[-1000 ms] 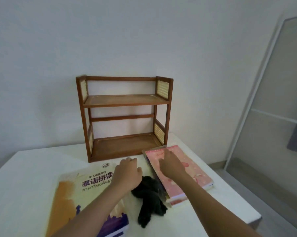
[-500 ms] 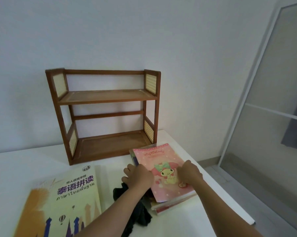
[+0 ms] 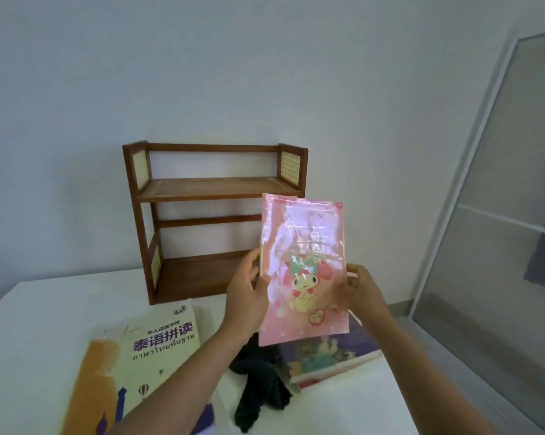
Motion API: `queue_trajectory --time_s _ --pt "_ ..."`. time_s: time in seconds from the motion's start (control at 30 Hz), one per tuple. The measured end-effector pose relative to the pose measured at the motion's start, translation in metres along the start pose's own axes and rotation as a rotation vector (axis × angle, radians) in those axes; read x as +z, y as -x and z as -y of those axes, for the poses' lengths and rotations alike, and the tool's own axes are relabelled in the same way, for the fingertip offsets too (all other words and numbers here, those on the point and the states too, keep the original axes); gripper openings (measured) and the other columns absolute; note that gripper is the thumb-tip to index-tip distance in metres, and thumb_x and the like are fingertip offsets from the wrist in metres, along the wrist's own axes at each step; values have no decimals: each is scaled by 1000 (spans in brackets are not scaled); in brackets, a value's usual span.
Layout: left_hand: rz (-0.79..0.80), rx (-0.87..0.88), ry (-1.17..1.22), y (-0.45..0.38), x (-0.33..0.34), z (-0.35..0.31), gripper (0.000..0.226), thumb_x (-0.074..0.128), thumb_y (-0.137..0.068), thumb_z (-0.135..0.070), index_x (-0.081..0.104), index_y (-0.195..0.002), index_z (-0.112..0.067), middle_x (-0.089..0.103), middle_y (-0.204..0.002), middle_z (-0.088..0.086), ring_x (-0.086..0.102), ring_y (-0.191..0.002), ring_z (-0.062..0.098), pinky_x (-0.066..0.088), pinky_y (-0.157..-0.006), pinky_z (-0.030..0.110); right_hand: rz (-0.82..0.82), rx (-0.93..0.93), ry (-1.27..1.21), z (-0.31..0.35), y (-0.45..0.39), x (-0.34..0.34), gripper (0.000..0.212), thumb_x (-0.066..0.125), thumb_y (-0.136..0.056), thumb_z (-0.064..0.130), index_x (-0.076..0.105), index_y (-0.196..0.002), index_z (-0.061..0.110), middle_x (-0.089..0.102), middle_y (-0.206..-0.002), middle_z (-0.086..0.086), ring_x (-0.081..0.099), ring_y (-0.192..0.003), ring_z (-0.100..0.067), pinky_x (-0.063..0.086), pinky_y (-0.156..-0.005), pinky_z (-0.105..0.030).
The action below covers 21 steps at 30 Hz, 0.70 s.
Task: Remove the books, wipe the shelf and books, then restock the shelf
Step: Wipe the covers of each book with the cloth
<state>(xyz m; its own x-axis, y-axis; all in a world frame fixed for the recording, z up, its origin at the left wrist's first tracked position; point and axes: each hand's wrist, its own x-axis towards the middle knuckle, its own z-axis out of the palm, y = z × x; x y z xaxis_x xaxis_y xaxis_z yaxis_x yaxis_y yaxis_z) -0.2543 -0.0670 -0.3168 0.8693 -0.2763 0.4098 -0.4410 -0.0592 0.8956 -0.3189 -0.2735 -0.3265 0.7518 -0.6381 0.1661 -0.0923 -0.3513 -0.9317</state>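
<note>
Pink book (image 3: pixel 305 271) is gripped upright by both hands, left hand (image 3: pixel 249 290) and right hand (image 3: pixel 360 288), before the emptied wooden shelf (image 3: pixel 214 188), so restocking seems underway, with two books lying on the bench (image 3: pixel 29 324).

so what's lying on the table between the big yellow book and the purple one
A crumpled black cloth lies between the yellow book and the purple book, seen in the head view.

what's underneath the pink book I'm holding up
Below the pink book, a purple-covered book lies on the table beside a black cloth. The pink book hides its far end; anything beneath it is covered.
</note>
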Motion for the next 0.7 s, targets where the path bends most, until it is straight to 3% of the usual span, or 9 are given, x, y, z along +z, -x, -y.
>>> queue_trajectory --time_s 0.07,0.17,0.23,0.3,0.37,0.5,0.63,0.7 --pt "-51 69 -121 2 -33 -8 56 48 -97 -11 32 -147 -31 55 -134 -10 57 -116 6 51 -95 29 -4 -124 -52 26 23 16 26 49 -99 25 48 -125 26 62 -114 2 65 -100 -21 60 -78 -43" --pt "-142 107 -286 18 -89 -19 62 44 -100 -14 16 -151 -32 54 -115 -18 58 -88 -4 46 -65 4 3 -345 -97 59 63 57 29 43 -102 32 45 -131 36 62 -115 13 65 -97 -8 60 -78 -32" --pt "-210 130 -379 32 -125 -18 64 45 -99 -14 10 -150 -32 60 -96 -10 56 -71 -2 40 -54 4 38 -437 -100 69 84 87 33 42 -101 38 44 -134 37 64 -113 18 68 -92 -4 61 -72 -28" --pt "-253 129 -442 49 -161 -13 66 46 -99 -16 5 -148 -37 63 -84 -7 57 -64 3 40 -53 6 85 -456 -120 74 103 115 39 42 -101 41 40 -140 39 67 -110 17 70 -90 -4 61 -67 -29" --pt "-278 100 -466 65 -189 -6 66 46 -99 -19 4 -146 -39 63 -97 -8 61 -71 4 44 -54 6 134 -479 -148 75 121 136 40 44 -99 44 41 -139 40 67 -113 17 68 -94 -1 61 -68 -29" --pt "-277 27 -500 96 -222 9 65 45 -98 -18 4 -142 -43 63 -99 -4 60 -70 1 46 -54 3 260 -473 -167 69 150 168 60 46 -89 62 39 -143 37 66 -120 16 67 -104 -4 61 -75 -33" --pt "-243 -122 -534 108 -242 30 64 45 -99 -20 8 -150 -34 68 -97 -1 62 -67 5 48 -52 9 288 -441 -40 61 161 186 41 43 -99 45 40 -140 40 68 -106 19 69 -90 -2 61 -70 -29" --pt "-197 -193 -539 110 -245 36 63 44 -100 -20 10 -152 -27 64 -118 2 63 -79 7 51 -61 13 308 -410 54 62 164 189 32 41 -101 39 44 -133 39 65 -96 21 67 -81 1 59 -69 -21"
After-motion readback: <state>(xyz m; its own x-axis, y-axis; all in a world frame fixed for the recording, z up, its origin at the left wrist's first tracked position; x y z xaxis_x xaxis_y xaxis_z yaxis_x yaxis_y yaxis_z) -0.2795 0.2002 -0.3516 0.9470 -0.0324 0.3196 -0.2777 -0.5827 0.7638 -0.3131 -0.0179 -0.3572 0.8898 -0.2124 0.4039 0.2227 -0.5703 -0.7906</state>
